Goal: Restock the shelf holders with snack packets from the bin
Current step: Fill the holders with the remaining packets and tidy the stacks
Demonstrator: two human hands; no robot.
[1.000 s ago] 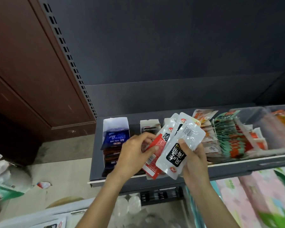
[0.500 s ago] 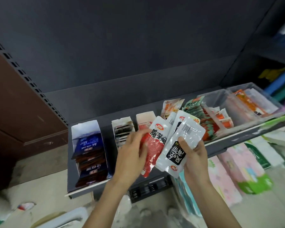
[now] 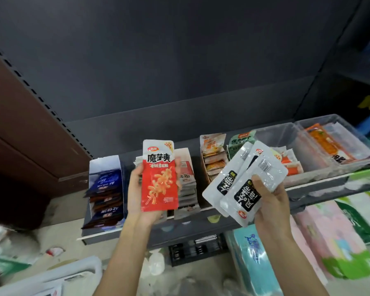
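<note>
Your left hand (image 3: 137, 189) has pulled the red packet (image 3: 159, 176) clear of the white packets (image 3: 243, 184), which your right hand (image 3: 269, 201) still grips at 3 o'clock. Sorted out, the red packet can go into its holder (image 3: 185, 165) at 12 o'clock.

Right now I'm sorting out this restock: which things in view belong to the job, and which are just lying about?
Job:
left hand holding the red snack packet
right hand holding the white snack packets
cardboard shelf holders

Lying about:
clear plastic bins
pastel packs below the shelf
scrap on the floor
</note>
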